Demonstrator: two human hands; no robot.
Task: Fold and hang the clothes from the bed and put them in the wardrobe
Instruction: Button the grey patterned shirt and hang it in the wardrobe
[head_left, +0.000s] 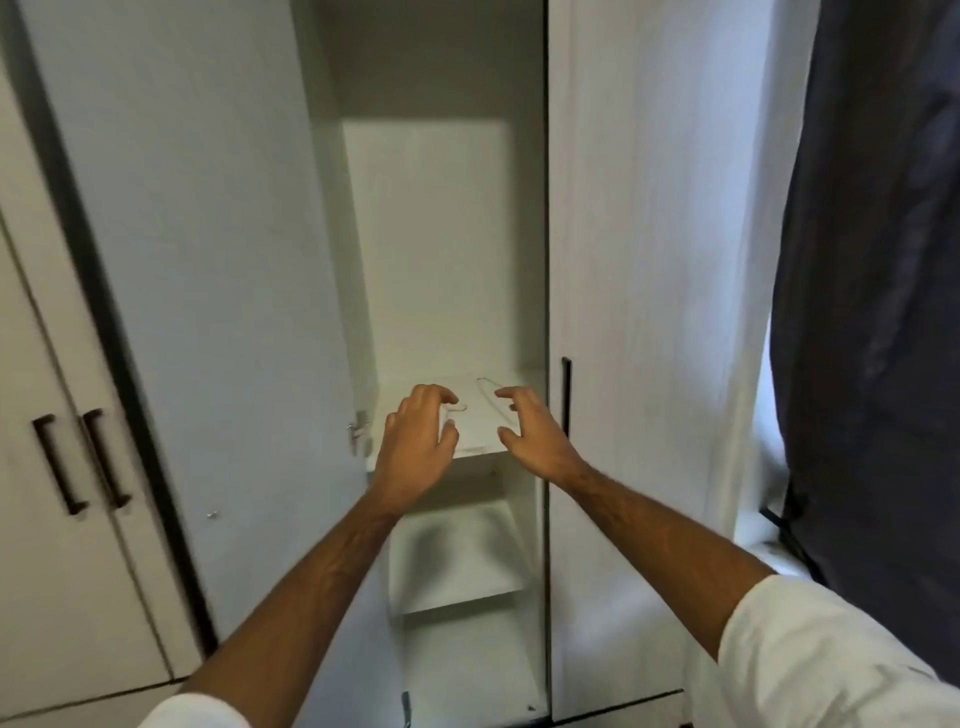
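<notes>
**Both hands reach toward the white item on the wardrobe shelf**

At frame centre the wardrobe (441, 234) stands open, its door (208, 260) swung left. A white folded item (475, 421) lies on the middle shelf (415, 460). The left hand (415, 441) touches its left edge, fingers curled; whether it grips is unclear. The right hand (535, 431) hovers, fingers spread, empty. A dark curtain (872, 312) hangs at right.

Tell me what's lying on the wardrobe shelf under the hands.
On the shelf lie white hangers: one thin wire outline and a hook end show between the left hand and the right hand. How many there are is unclear; the left hand covers part.
</notes>
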